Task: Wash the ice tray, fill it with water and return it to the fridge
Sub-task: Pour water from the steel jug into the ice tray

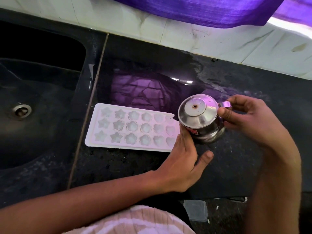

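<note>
A: Nearest the counter's front edge, what is the left hand (183,159) doing?

B: It lies spread, thumb out, fingers flat against the near side of the steel lidded jug (200,119), steadying it. It grips nothing.

A: And the right hand (251,119)?

B: It is closed on the jug's handle (225,105), thumb pressed at the lid's rim. The jug stands upright on the black countertop (236,157).

A: Where is the ice tray (133,126)?

B: Flat on the counter, just left of the jug, its right end touching or tucked behind it. Its long axis runs left to right, toward the sink (42,102) at the counter's left edge. The moulds look pale; whether they hold water cannot be told.

A: So pouring goes leftward?

B: Likely, from the right hand; the left hand is nearer the tray.
</note>
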Demonstrator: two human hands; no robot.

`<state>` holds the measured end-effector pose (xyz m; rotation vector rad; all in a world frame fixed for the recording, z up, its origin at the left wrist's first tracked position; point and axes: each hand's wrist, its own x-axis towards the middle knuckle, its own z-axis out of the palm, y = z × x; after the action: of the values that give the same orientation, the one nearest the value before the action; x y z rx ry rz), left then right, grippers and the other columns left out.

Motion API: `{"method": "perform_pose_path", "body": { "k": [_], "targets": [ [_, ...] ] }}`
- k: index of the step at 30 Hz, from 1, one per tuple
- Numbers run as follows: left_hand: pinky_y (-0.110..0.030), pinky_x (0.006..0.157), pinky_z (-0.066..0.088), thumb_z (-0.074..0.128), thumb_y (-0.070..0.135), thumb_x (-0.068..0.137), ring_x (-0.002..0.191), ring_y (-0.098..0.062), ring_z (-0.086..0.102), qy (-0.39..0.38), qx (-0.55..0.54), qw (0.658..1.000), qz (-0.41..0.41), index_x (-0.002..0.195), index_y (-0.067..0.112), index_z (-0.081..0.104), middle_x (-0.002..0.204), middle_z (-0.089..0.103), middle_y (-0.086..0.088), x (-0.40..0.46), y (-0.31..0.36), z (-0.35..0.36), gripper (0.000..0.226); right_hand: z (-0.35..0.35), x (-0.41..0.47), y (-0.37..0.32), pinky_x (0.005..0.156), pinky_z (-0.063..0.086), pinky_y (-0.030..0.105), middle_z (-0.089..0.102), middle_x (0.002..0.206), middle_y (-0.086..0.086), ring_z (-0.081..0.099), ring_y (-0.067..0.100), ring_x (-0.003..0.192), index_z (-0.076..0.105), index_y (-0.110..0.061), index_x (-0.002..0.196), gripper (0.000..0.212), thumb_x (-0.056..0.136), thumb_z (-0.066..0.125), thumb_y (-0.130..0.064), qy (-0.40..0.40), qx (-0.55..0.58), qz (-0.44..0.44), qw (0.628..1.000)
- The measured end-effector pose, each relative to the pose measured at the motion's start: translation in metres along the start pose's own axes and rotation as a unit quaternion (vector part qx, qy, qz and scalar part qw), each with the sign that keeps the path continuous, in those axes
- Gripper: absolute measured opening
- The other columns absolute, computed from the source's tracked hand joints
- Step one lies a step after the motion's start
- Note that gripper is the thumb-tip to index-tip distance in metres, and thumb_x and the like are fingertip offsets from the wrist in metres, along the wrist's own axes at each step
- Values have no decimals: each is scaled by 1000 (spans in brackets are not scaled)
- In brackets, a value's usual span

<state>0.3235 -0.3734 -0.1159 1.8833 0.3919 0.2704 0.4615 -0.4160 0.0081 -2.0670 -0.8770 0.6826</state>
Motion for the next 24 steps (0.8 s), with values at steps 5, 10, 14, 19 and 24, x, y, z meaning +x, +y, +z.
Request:
{"method": "perform_pose_path", "body": {
  "k": [5,10,14,19,24],
  "targets": [
    [-39,120,-5,37,47,96,143,-17,-28,-1,24,1000,4,140,0,-32,153,-33,-14,-6,9,-1,95,-3,0,8,63,54,17,62,63,-7,58,3,64,61,-12,78,19,65,64,-26,-5,65,5,998],
    [-39,120,-7,36,49,96,140,-17,-34,-38,23,999,-9,138,0,-36,150,-39,-13,-11,8,3,97,-1,-1,11,60,52,17,62,63,-7,56,6,66,62,-15,76,17,65,65,-28,-19,44,-1,999],
    [-38,120,-8,32,51,97,141,-20,-32,-93,36,995,-22,139,-4,-32,150,-37,-16,-14,6,6,95,-2,-5,8,67,49,36,65,66,-5,55,21,71,64,-19,71,15,64,66,-32,-30,-6,-5,1000],
    [-40,120,-4,27,55,94,142,-18,-30,-119,33,992,-8,141,-5,-27,152,-33,-17,-18,3,9,94,0,-7,6,78,53,50,70,74,0,64,34,76,64,-19,73,28,59,67,-43,-21,-91,4,996],
    [-39,120,-6,28,53,95,142,-19,-29,-125,36,991,-12,142,-6,-26,152,-32,-18,-19,4,8,93,0,-8,5,83,52,56,70,76,-1,66,34,82,64,-23,73,20,65,71,-41,-14,-122,6,992]
  ]
}}
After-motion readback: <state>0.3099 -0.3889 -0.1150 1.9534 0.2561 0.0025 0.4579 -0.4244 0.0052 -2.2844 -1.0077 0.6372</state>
